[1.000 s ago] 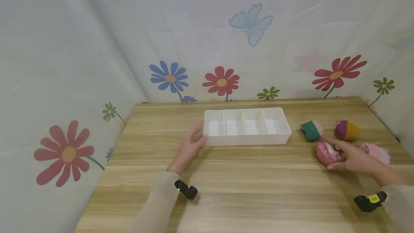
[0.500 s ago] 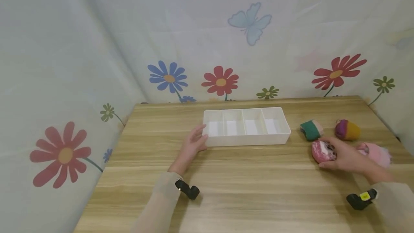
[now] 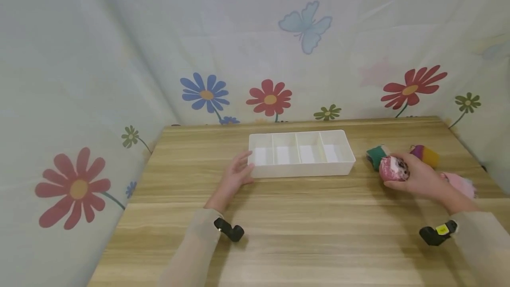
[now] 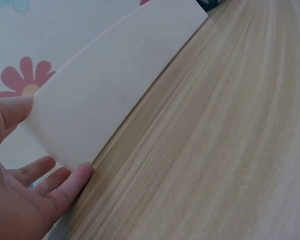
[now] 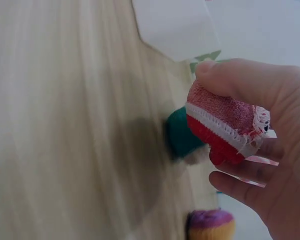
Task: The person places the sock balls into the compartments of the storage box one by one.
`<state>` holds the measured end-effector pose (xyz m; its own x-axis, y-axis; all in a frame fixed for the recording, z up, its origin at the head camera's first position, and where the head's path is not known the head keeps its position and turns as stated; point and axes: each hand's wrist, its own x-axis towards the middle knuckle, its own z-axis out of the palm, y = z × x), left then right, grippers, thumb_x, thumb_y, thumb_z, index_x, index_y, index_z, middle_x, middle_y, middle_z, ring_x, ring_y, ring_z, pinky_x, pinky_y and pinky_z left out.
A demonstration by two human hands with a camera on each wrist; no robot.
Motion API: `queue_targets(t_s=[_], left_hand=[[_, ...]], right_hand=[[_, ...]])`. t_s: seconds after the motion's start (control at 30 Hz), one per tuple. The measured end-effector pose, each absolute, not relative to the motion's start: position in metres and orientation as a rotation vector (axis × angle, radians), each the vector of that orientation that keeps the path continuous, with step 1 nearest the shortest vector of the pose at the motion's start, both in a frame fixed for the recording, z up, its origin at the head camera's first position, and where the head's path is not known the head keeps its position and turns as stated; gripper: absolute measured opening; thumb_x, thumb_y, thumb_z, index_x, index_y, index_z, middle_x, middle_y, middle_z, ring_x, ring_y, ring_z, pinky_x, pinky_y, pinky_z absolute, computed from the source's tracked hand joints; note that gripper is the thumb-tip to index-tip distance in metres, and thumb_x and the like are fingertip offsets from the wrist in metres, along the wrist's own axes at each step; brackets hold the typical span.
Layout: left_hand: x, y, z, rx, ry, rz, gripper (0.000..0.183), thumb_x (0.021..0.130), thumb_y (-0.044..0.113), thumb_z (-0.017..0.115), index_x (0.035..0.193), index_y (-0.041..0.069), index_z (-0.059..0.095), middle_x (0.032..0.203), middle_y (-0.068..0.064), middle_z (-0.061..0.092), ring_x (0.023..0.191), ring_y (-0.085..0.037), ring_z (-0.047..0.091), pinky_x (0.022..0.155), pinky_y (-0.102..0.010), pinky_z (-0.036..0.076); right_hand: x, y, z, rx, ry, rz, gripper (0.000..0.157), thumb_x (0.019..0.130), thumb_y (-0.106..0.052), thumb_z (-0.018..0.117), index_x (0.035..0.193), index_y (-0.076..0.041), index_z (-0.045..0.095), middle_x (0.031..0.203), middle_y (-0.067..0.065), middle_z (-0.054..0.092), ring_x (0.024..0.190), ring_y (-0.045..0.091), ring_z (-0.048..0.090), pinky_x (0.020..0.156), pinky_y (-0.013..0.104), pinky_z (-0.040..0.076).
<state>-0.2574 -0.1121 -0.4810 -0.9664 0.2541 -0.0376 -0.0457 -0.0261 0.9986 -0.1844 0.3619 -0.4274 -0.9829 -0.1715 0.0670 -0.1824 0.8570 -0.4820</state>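
Note:
My right hand (image 3: 425,180) pinches a rolled pink-red and white sock (image 3: 392,169) between thumb and fingers, above the table. In the right wrist view that sock (image 5: 221,117) shows a white band and frayed threads. Just behind it lies a teal and pale rolled sock (image 3: 373,156), partly hidden. My left hand (image 3: 234,175) rests against the left end of a white box (image 3: 300,171) with a row of compartments. Seen from the left wrist, the thumb is near the upper corner of the box (image 4: 99,85), and relaxed fingertips touch its lower corner.
A purple and yellow rolled sock (image 3: 430,157) and a pink one (image 3: 461,184) lie on the right, both partly behind my right hand. The wooden table (image 3: 303,234) meets a flower-printed curtain (image 3: 239,48) at its back edge.
My right hand has lifted the pink-red sock and carried it left and away from me, closer to the teal sock. My left hand stays at the box's end.

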Motion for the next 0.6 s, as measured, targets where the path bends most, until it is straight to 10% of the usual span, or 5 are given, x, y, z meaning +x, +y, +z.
queue_targets(t_s=[0.6], left_hand=[[-0.252, -0.104, -0.486, 0.166, 2.049, 2.191, 0.047, 0.094, 0.021, 0.056, 0.139, 0.017, 0.042, 0.14, -0.021, 0.036, 0.115, -0.036, 0.047, 0.088, -0.052, 0.045]], right_hand=[[-0.217, 0.326, -0.389, 0.437, -2.882, 0.855, 0.08, 0.074, -0.022, 0.079, 0.131, 0.011, 0.034, 0.122, 0.031, 0.041, 0.107, 0.045, 0.041, 0.084, 0.063, 0.039]])
